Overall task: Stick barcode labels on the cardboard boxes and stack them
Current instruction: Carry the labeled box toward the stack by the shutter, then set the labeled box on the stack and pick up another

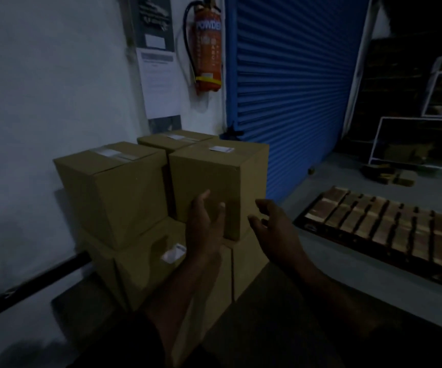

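Note:
Brown cardboard boxes stand stacked in two layers against the white wall. The top right box (pixel 214 179) carries a white barcode label (pixel 221 149) on its lid. The top left box (pixel 108 192) and a rear box (pixel 174 140) also show labels on top. A lower box (pixel 140 266) has a white label (pixel 173 253) on its upper face. My left hand (pixel 206 224) is spread open just in front of the top right box's near face. My right hand (pixel 273 224) hovers open beside that box's lower right corner. Neither hand holds anything.
A blue roller shutter (pixel 294 83) stands behind the stack. A red fire extinguisher (pixel 209 46) and paper notices (pixel 158 81) hang on the wall. A dark tray of brown blocks (pixel 384 232) lies on the grey floor at right. White-framed racks (pixel 422 144) are at far right.

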The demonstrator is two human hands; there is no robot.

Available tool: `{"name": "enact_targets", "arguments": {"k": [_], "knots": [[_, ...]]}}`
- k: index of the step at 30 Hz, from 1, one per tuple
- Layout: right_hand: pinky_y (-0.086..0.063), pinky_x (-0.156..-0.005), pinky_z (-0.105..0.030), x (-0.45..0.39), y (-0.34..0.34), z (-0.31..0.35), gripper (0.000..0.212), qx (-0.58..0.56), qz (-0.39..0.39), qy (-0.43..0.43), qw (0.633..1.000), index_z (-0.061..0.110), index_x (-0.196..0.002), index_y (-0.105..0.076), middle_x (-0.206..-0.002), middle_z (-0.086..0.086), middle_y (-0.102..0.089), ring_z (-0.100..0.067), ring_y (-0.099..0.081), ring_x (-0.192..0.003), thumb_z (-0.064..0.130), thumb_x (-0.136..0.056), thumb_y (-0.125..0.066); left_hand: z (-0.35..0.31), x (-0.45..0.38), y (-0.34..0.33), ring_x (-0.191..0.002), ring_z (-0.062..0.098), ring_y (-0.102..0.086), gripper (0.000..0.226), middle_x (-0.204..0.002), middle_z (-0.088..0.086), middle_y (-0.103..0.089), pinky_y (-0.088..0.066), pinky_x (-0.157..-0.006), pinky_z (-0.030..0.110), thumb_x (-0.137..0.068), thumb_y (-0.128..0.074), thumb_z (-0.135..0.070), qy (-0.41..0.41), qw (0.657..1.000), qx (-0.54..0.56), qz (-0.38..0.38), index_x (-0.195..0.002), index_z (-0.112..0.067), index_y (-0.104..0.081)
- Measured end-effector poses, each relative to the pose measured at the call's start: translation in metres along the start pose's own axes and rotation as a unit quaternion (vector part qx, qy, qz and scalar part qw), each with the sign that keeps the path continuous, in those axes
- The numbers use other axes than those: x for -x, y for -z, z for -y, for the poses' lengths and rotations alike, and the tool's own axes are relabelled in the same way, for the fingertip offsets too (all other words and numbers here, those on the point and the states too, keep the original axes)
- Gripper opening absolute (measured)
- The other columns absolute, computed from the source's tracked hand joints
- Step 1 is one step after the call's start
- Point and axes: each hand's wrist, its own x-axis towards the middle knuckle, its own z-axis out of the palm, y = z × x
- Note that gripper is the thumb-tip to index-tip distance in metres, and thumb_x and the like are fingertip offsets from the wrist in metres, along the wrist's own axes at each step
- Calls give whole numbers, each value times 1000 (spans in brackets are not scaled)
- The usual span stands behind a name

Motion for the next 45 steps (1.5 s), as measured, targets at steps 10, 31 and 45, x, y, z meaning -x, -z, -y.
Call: {"name": "enact_targets", "arguments": {"k": [10,31,45], "knots": [[-53,-91,-44,-100,-85,25,47,-38,-161,-142,976,11,-130,-53,-120,-5,-62,-23,-60,-109,46,-99,-57,91,-168,40,-145,25,-45,71,-162,2,-43,-44,-115,52,-102,-61,-53,85,994,70,6,-161,-26,-33],[-54,-91,-46,-117,-96,30,37,-43,-236,-173,955,28,-126,-53,-115,7,-62,-14,-61,-101,54,-101,-49,95,-229,11,-124,25,-61,98,-140,0,-61,-51,-107,55,-74,-54,-95,171,971,165,35,-147,-29,-53],[-53,-88,-35,51,53,54,51,-85,-392,-162,901,26,-132,-42,-127,3,-58,-9,-59,-112,62,-96,-48,-41,-33,7,-94,24,-67,30,-104,3,-66,-53,-73,39,-93,-70,-57,97,946,287,115,-105,-31,-61]]}}
